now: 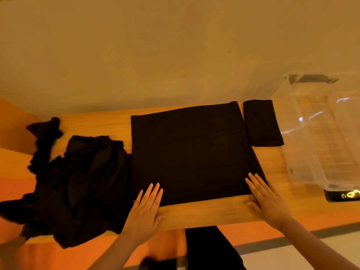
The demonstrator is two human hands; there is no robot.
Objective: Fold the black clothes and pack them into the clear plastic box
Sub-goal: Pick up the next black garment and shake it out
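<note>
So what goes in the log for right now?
hands: left hand, right hand flat on shirt | box: empty | pile: unfolded

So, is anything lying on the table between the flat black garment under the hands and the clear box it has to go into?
Yes: a small folded black piece lies between the far right edge of the flat black garment and the clear plastic box. Nearer the right hand, only bare table separates them.

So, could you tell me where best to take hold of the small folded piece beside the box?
Probably by a long edge of the small folded piece, coming from above on the right: it lies flat on the table, free of the large garment.
</note>
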